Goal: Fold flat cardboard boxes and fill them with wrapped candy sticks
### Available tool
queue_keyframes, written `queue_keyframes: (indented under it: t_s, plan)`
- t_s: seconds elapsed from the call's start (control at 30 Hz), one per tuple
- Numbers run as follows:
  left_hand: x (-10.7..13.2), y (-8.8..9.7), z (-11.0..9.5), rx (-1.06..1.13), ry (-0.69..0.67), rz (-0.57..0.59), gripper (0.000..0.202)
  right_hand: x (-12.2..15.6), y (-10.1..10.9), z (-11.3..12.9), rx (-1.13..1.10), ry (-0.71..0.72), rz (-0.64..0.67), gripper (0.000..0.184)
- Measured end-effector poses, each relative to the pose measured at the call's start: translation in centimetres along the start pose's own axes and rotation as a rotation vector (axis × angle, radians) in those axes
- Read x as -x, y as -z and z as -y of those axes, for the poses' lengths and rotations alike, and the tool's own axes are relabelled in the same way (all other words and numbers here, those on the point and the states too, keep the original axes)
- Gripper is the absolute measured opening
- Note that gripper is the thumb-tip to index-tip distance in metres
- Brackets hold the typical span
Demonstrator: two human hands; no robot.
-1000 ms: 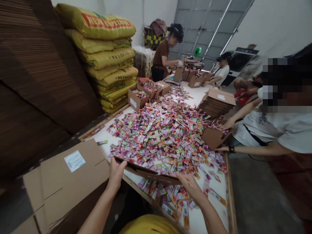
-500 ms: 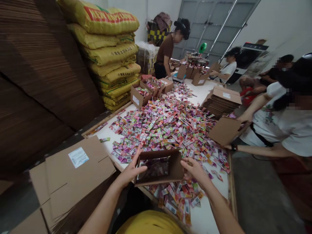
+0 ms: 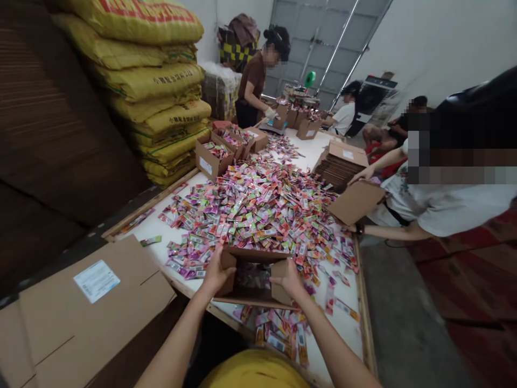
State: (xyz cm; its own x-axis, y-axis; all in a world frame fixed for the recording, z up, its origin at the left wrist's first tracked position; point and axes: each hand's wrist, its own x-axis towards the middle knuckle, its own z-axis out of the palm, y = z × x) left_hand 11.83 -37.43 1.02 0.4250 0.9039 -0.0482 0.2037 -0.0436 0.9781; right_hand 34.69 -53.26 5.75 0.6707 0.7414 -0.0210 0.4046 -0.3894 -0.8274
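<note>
Between my hands, over the near edge of the table, is a brown cardboard box (image 3: 258, 299) with its opening toward me. Packets show through the gap inside it. My left hand (image 3: 218, 274) grips the box's left side, thumb on the folded-in side flap. On the right side, my right hand (image 3: 288, 281) is closed on the other side flap, thumb inside. A large heap of small pink, purple and green packets (image 3: 258, 207) lies just beyond the box. More loose packets (image 3: 283, 328) lie on the table on the near side of it.
Flattened cartons (image 3: 133, 280) are stacked at my left, beside the white table (image 3: 155, 253). Filled boxes (image 3: 212, 156) stand along its far left edge. At the right, a person holds a carton (image 3: 355, 202) near a carton stack (image 3: 341, 161). Yellow sacks (image 3: 157, 81) rise behind.
Both side flaps of the box are now folded inward under my thumbs. My right hand has gone from the box's edge to gripping its flap. The view has turned slightly right.
</note>
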Motion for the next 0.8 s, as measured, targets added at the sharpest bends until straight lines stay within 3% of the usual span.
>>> queue_keyframes:
  t_s: [0.1,0.2,0.27,0.33,0.43,0.47,0.53,0.63,0.7,0.8]
  plan:
    - [-0.7,-1.0,1.0,-0.126,-0.035,-0.041,0.067,0.3,2.4,3.5,0.095,0.176,0.024,0.082]
    - [-0.1,-1.2,0.7,-0.121,-0.043,-0.096,0.058,2.4,4.1,7.2,0.36,0.41,0.325,0.098]
    - [0.8,-1.1,0.1,-0.098,-0.066,-0.113,0.05,4.3,4.1,8.5,0.525,0.47,0.433,0.118]
    - [1.7,-0.8,-0.5,-0.066,-0.092,-0.089,0.045,5.9,3.4,8.5,0.614,0.447,0.393,0.11]
    - [2.5,-0.4,-1.0,-0.035,-0.096,-0.04,0.048,7.1,2.3,7.4,0.652,0.348,0.385,0.063]
    - [2.6,-0.4,-1.1,-0.029,-0.088,-0.036,0.049,7.3,2.2,7.0,0.637,0.32,0.417,0.055]
    - [2.7,-0.6,-1.3,-0.015,-0.073,-0.049,0.049,7.5,2.2,6.5,0.586,0.29,0.492,0.059]
    - [2.4,-0.5,-1.7,0.039,-0.069,-0.045,0.048,7.2,2.5,6.5,0.603,0.29,0.558,0.081]
    - [1.9,0.4,-1.8,0.125,-0.048,0.058,0.052,6.5,2.5,6.4,0.679,0.285,0.537,0.086]
    - [0.3,3.4,-2.6,0.233,0.025,0.432,0.065,4.7,2.5,5.9,0.699,0.266,0.496,0.084]
